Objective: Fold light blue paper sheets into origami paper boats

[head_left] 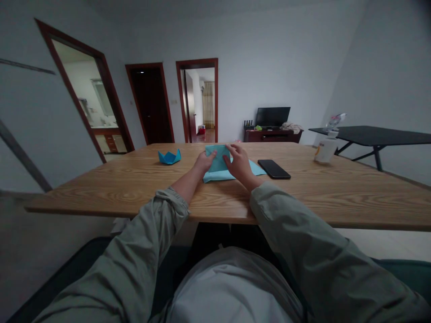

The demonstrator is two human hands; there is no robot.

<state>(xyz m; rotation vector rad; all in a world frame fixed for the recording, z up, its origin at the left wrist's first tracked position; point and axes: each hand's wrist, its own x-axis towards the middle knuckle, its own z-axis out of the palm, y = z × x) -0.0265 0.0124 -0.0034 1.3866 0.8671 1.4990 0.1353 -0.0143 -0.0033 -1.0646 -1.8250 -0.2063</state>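
Note:
Between my two hands a light blue piece of folded paper (218,162) is held up, tilted toward me. My left hand (204,162) grips its left edge, thumb in front and fingers behind. My right hand (239,164) pinches its right side, with fingers at the top right corner and the thumb lower on the front. Under the hands lies more light blue paper (220,176), flat on the wooden table (134,188) and partly hidden by my right hand. To the left stands a darker blue folded paper shape (169,157) with pointed tips.
A black phone (274,169) lies right of the paper. Farther right stands a white bottle (326,149) with a clear top. Beyond the table are a low cabinet (274,136) with a black screen (272,117), and a black folding table (373,135) at the right.

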